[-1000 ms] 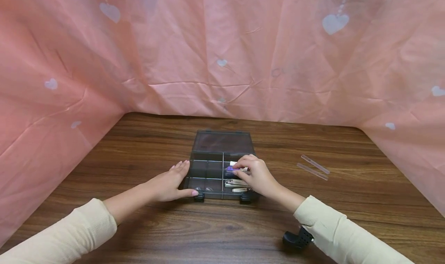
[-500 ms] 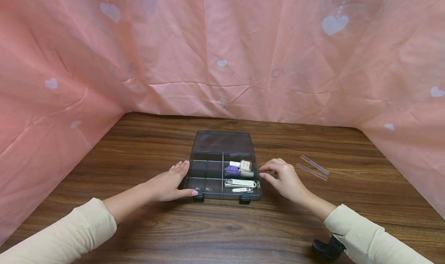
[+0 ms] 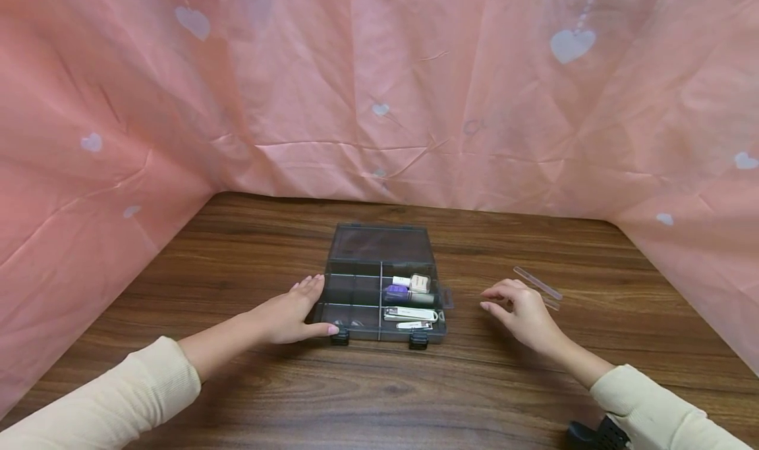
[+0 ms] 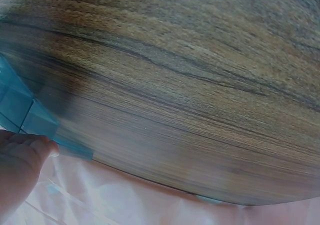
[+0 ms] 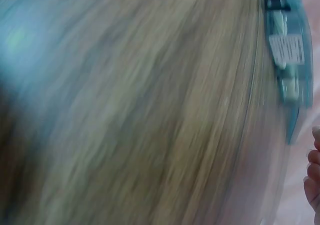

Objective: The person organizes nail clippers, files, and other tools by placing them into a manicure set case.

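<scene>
A dark see-through compartment box [image 3: 350,290] lies with its lid [image 3: 382,242] folded back. My left hand [image 3: 293,311] rests along its left edge, fingers straight and thumb at the front corner; in the left wrist view the hand [image 4: 20,162] touches the box wall. On the box's right side are a large nail clipper [image 3: 410,314], a smaller one [image 3: 414,325], a purple-ended bottle [image 3: 396,294] and a beige bottle with a white cap [image 3: 420,282]. My right hand [image 3: 524,315] hovers right of the box, fingers loosely bent, nothing seen in them, close to two clear strips [image 3: 537,282].
A brown wood-grain table [image 3: 367,391] carries everything. Pink cloth [image 3: 379,74] with pale hearts hangs behind and at both sides. A black wrist mount [image 3: 599,435] sits under the right sleeve. The right wrist view is mostly blurred.
My right hand has let go of the purple-ended bottle in the box and moved right to near the clear strips, partly covering one. The left hand has stayed put.
</scene>
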Demonstrator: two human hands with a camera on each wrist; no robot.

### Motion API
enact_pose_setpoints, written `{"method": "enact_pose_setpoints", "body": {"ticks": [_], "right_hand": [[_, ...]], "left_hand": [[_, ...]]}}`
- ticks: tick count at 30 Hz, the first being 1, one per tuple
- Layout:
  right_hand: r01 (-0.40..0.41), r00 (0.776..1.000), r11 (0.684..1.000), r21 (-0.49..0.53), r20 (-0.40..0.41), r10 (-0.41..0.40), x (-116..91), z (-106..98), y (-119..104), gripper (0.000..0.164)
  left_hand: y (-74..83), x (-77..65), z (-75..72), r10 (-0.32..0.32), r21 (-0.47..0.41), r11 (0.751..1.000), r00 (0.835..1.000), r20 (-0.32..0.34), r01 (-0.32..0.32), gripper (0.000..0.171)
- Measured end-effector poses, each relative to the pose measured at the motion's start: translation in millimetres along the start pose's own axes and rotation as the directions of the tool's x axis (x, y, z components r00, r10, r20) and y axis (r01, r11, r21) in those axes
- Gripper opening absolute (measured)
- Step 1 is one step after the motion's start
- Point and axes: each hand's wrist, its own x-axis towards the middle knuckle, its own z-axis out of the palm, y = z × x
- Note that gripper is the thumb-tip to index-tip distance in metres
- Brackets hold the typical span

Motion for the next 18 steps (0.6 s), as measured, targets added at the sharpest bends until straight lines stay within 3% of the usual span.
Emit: {"method": "enact_pose_setpoints", "body": {"ticks": [8, 18], "right_hand": [[-0.059, 0.998, 0.997, -0.050, -0.035, 0.057, -8, -15, 27, 0.016], [-0.138, 0.990, 0.986, -0.090, -0.023, 0.137, -10, -29, 60, 0.014]], "left_hand": [[-0.2, 0.5, 0.6, -0.005, 0.001, 1.000, 1.000, -0.001, 0.005, 0.096], [-0.2, 0.5, 0.7, -0.004, 0.008, 1.000, 1.000, -0.002, 0.004, 0.095]]}}
